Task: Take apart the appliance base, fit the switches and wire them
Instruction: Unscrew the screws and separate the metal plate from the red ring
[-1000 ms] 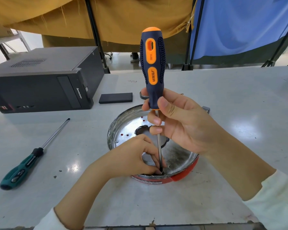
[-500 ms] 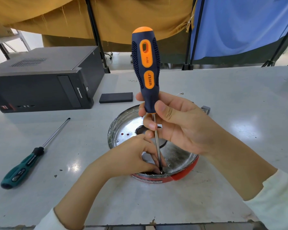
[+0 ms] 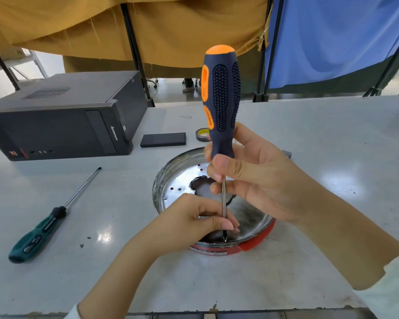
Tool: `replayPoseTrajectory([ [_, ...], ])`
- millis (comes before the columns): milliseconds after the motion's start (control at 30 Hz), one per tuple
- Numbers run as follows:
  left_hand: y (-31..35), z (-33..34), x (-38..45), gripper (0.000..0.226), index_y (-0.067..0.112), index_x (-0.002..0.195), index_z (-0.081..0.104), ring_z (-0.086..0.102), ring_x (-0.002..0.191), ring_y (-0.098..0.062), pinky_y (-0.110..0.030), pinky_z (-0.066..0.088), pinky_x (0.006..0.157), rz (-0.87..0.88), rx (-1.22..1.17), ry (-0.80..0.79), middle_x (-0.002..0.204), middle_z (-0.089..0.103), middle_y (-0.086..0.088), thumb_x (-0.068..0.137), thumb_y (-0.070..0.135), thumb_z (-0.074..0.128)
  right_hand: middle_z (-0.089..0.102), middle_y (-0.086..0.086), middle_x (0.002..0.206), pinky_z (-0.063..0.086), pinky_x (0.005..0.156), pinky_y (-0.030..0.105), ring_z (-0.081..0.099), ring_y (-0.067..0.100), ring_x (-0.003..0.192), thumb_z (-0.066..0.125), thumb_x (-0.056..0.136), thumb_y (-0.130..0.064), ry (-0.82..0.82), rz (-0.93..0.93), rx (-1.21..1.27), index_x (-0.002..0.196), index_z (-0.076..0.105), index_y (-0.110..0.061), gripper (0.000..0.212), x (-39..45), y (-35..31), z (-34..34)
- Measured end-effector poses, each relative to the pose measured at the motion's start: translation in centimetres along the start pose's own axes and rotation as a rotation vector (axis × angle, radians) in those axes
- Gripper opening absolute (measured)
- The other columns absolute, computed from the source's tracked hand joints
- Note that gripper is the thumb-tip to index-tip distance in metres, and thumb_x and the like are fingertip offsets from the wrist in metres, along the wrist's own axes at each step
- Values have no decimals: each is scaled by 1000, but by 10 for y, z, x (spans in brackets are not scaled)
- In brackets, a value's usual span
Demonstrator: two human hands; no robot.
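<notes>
1. Right hand [image 3: 258, 180] pinches the blue-orange screwdriver [image 3: 220, 107], handle turned since a second ago.
2. Left hand [image 3: 194, 224] pinches the shaft near the tip.
3. Appliance base [image 3: 177, 178] at lower centre; screw likely loosening.

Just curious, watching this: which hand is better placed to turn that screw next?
The right hand: it already grips the orange-and-navy screwdriver, tip down in the appliance base. The left hand pinches the shaft, steadying it.

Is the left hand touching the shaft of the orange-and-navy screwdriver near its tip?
Touching. The head view shows the left hand with fingertips pinched against the screwdriver shaft just above its tip.
</notes>
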State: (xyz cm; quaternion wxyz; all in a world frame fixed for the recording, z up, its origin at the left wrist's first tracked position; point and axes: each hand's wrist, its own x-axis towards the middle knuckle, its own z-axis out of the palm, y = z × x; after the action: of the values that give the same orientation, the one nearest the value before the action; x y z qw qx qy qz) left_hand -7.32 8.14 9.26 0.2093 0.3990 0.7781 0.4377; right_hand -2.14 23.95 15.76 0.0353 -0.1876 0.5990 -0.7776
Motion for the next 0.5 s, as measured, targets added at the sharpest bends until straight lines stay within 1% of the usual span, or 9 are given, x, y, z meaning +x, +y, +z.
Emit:
replayPoseTrajectory([
  [67,0,1,0,13,20,91,75,69,89,-3,-14,48,82,-14,-11,-1,89,75,13,92,15,63,63,0,102,50,78,32,57,15,83,52,88,-14,-40,-25,-81,125,50,-14,38,0,-6,-4],
  [133,1,1,0,15,21,92,74,68,87,1,-9,46,79,-22,-10,0,89,75,14,93,14,61,67,1,111,51,84,32,62,18,90,48,90,-14,-59,-39,-144,128,50,-13,38,1,-12,-7],
  [167,1,2,-1,16,21,92,74,68,88,0,-10,46,80,-26,-11,2,90,75,14,93,13,61,68,2,109,53,84,32,64,18,89,48,90,-10,-46,-43,-179,125,53,-12,35,1,-14,-8],
  [233,1,3,-2,18,25,95,73,67,93,0,-16,49,87,-26,-12,-1,92,75,15,95,13,59,70,2,100,54,79,30,68,20,83,53,85,-6,-5,-47,-248,117,57,-10,32,2,-16,-9],
  [267,1,4,-3,20,27,97,72,67,96,0,-18,48,91,-24,-18,-10,94,75,16,96,14,58,70,3,96,55,76,29,68,22,79,59,82,-5,13,-48,-264,114,57,-9,33,2,-16,-9],
  [333,2,4,-4,24,32,104,69,65,104,1,-18,46,96,-15,-59,-47,100,74,16,97,14,55,69,3,87,55,70,28,68,23,74,67,73,-4,45,-46,-255,112,53,-4,41,2,-16,-9],
  [400,4,3,-4,24,35,107,67,66,105,-2,-17,47,94,-15,-127,-57,103,74,13,95,15,60,66,1,81,56,67,29,65,19,74,71,68,-2,63,-49,-230,114,46,1,52,2,-15,-7],
  [467,5,3,-3,22,34,98,71,69,99,-7,-15,49,89,-23,-200,-12,99,76,8,88,15,69,63,-2,79,55,65,29,63,15,75,74,66,-4,80,-58,-242,119,42,1,61,3,-14,-5],
  [500,4,3,-2,19,33,92,73,70,96,-9,-17,50,88,-19,-212,11,95,76,6,86,15,71,62,-3,78,55,64,29,63,13,74,74,66,-5,90,-63,-257,120,43,0,63,3,-13,-5],
])
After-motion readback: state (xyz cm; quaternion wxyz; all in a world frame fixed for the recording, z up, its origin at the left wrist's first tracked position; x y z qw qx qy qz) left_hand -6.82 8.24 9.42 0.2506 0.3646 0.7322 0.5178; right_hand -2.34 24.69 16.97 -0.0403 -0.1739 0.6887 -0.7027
